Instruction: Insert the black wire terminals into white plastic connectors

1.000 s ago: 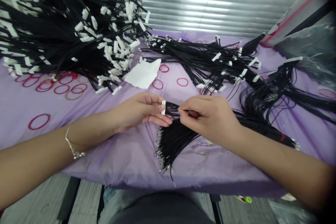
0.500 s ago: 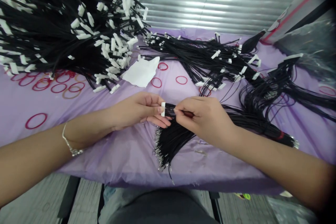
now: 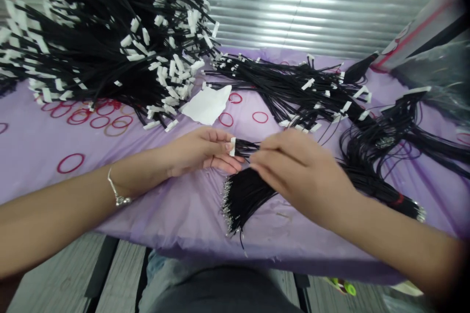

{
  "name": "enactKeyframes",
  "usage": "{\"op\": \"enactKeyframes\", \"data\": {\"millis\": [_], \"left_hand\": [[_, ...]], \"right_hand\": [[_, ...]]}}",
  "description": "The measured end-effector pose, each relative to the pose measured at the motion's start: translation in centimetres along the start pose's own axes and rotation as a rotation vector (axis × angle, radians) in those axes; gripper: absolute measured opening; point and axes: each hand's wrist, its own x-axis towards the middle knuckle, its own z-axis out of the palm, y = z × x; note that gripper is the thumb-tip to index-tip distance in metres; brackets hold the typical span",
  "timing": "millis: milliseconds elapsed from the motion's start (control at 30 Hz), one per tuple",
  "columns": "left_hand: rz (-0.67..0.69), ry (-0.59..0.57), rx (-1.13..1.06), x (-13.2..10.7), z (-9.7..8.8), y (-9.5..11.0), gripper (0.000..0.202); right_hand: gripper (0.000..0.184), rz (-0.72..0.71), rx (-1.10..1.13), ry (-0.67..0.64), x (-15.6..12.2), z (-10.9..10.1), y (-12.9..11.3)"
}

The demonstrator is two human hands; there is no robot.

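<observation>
My left hand [image 3: 200, 152] pinches a small white connector [image 3: 232, 146] with short black wires fanning out of it to the right. My right hand [image 3: 297, 168] hovers just right of that connector, fingers pressed together over the wires; it is blurred, and what it holds is hidden. Below both hands lies a bundle of loose black wires [image 3: 242, 198] with metal tips pointing toward the table's front edge. Everything rests on a purple cloth [image 3: 172, 215].
A big heap of black cables with white connectors [image 3: 106, 44] fills the back left. More finished cables [image 3: 293, 88] lie at the back middle, tangled black wire [image 3: 385, 132] at the right. Red rubber bands [image 3: 91, 117] and a white paper scrap [image 3: 207, 105] dot the cloth.
My right hand has shifted slightly right and lower, away from the connector, and is now blurred. The view has tilted a little. My left hand keeps its pinch.
</observation>
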Motion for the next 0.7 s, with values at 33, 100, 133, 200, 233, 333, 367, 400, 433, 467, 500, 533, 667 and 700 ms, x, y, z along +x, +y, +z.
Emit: {"op": "enactKeyframes", "data": {"millis": [33,100,133,200,233,333,367,400,433,467,500,533,667,700], "left_hand": [[0.005,0.001,-0.002,0.0,-0.1,0.0,0.017],[0.014,0.0,0.006,0.0,-0.3,0.0,0.017],[0.017,0.001,0.008,0.0,-0.3,0.0,0.016],[0.02,0.008,0.005,0.0,-0.5,-0.1,0.014],[0.02,0.01,0.003,0.0,-0.5,-0.1,0.013],[0.011,0.012,0.002,0.0,-0.6,0.0,0.01],[0.004,0.007,-0.003,0.0,-0.6,0.1,0.01],[-0.002,-0.002,-0.011,-0.1,-0.5,0.1,0.01],[-0.006,-0.011,-0.021,-0.1,-0.5,0.2,0.01],[-0.008,-0.02,-0.03,-0.1,-0.5,0.2,0.01],[-0.007,-0.023,-0.037,-0.1,-0.4,0.3,0.009],[-0.006,-0.02,-0.039,-0.1,-0.4,0.3,0.008],[-0.003,0.015,-0.01,0.0,-0.4,0.2,0.006],[0.001,0.02,0.001,0.0,-0.4,0.1,0.006]], "right_hand": [[0.015,0.0,0.048,-0.088,-0.1,0.1,-0.1],[0.015,0.013,0.133,-0.235,-0.1,0.6,-0.3],[0.014,0.026,0.169,-0.267,-0.1,0.8,-0.3],[0.015,0.047,0.246,-0.277,0.0,1.1,-0.3],[0.015,0.064,0.287,-0.269,0.0,1.1,-0.2],[0.016,0.128,0.384,-0.218,0.2,0.8,-0.1],[0.016,0.136,0.4,-0.193,0.2,0.6,-0.2],[0.016,0.139,0.404,-0.162,0.2,0.4,-0.3],[0.015,0.14,0.393,-0.123,0.2,0.1,-0.4],[0.014,0.15,0.373,-0.076,0.2,-0.1,-0.6],[0.012,0.169,0.352,-0.028,0.1,-0.3,-0.8],[0.012,0.192,0.338,0.009,0.0,-0.4,-0.9],[0.011,0.223,0.393,-0.063,0.1,-0.1,-1.0],[0.009,0.256,0.419,-0.113,0.2,0.2,-0.9]]}}
